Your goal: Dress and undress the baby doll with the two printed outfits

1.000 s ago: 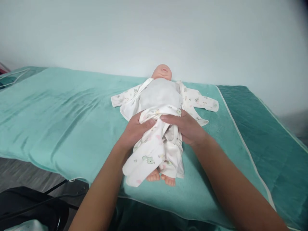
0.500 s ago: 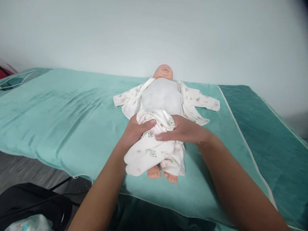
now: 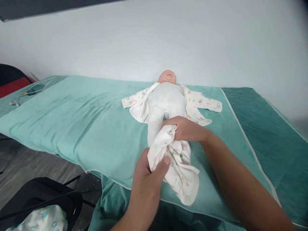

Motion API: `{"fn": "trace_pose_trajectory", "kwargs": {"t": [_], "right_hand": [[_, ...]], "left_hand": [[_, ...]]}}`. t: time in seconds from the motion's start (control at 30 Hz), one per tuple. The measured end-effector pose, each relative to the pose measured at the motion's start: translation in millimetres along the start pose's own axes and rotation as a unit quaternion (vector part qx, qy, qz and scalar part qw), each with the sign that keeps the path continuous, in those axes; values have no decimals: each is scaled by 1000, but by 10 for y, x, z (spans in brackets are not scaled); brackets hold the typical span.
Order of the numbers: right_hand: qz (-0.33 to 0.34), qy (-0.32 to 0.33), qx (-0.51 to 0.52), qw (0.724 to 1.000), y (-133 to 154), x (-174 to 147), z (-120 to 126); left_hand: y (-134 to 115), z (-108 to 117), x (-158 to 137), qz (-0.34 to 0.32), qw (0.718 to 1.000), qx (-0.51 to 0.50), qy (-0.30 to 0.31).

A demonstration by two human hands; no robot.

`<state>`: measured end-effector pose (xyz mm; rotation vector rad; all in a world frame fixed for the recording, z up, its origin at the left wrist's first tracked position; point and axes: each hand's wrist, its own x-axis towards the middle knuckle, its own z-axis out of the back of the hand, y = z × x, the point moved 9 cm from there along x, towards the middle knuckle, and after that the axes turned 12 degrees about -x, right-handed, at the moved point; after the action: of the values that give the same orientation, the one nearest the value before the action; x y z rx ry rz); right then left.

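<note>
A baby doll (image 3: 166, 98) lies on its back with its head at the wall side. Its soft white body and one leg show, while the feet are hidden. Under its arms spreads an opened white printed baby jacket (image 3: 209, 104). White printed baby trousers (image 3: 184, 173) hang bunched around or over the lower legs; which exactly, I cannot tell. My left hand (image 3: 150, 179) grips the cloth near the leg ends, thumb on top. My right hand (image 3: 186, 128) is closed on the bunched upper part beside the doll's leg, its fingertips hidden.
A light green cover (image 3: 96, 128) lies over the bed, with a darker green sheet (image 3: 269, 134) at the right. At lower left stands a black chair (image 3: 43, 192) bearing a patterned white cloth bundle (image 3: 45, 218). A white cable (image 3: 16, 102) rests at the far left.
The trousers have come down from the doll's hips to its lower legs, baring the white legs. My left hand has moved nearer the bed's front edge. The feet are now covered.
</note>
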<state>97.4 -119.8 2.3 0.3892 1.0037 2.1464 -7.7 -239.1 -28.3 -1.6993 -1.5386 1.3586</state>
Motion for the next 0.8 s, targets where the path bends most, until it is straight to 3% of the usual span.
{"fn": "trace_pose_trajectory", "kwargs": {"t": [0.13,0.27,0.47,0.67,0.8], "right_hand": [[23,27,-29,999,56,19,-68],[39,50,-75,995,83,34,-139],[33,76,-149,985,76,34,-238],[3,65,-182,981,95,41,-278],[-8,35,-201,979,124,53,-264]], "left_hand": [[135,14,-166,46,996,-72,-26],[431,130,-287,68,987,-129,-71],[770,422,-349,36,985,-125,-115],[549,680,-154,2,993,-39,-113],[341,643,-21,-9,997,61,-53]]}}
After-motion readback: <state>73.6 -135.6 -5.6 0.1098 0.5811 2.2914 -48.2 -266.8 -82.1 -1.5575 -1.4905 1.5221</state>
